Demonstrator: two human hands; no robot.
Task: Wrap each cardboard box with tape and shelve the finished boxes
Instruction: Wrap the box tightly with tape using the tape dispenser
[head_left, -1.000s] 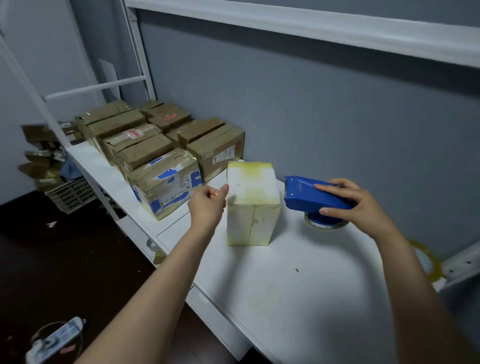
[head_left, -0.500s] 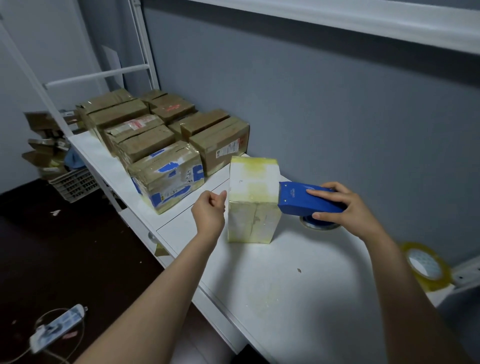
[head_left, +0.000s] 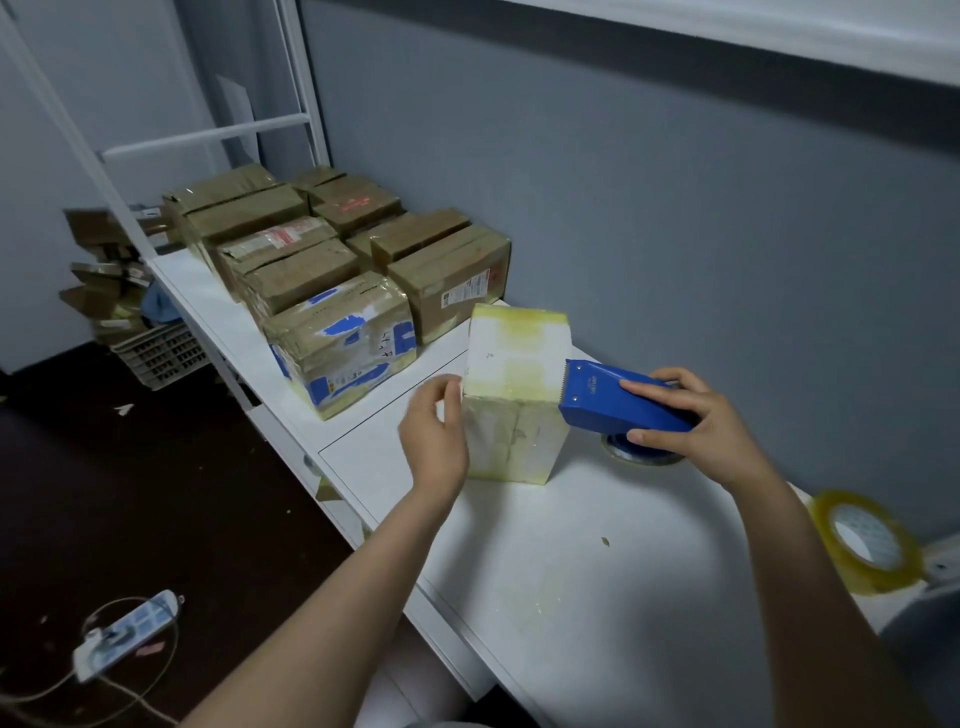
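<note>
Seemingly light and stiff, the box (head_left: 511, 400) stands upright on the desk (head_left: 571, 571); its taped skin looks slick, so hold it by opposite side faces. It sits between the hands: the left hand (head_left: 436, 441) is at its left edge, grip too blurred to tell, and the right hand (head_left: 696, 421) is clamped round the dispenser (head_left: 613, 397), which touches its upper right edge.

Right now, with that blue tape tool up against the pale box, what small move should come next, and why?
Probably draw the tape dispenser across the box top toward the left hand. The right hand grips it with its toothed edge at the box's upper right edge, and the left hand sits at the opposite side, seemingly to steady it.
</note>
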